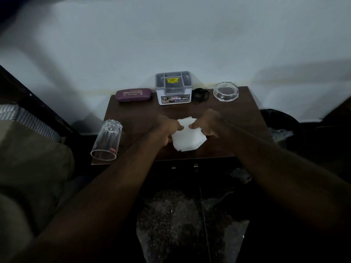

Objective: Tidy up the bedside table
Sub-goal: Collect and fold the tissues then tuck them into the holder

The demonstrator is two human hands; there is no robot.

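pinching tissue (187,138): left hand (166,128), right hand (210,124) | glass (107,139) lying, mouth toward person

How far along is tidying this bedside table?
Seemingly done: the purple spectacle case, grey-topped white plastic box, black coiled cord and clear glass ashtray line the back of the brown wooden table. In hand: the left hand and right hand pinch a white paper napkin. Left: the clear drinking glass lies on its side at the front left corner.

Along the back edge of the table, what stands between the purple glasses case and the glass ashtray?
The head view shows a white box with a grey top, then a coiled black cord nearer the ashtray.
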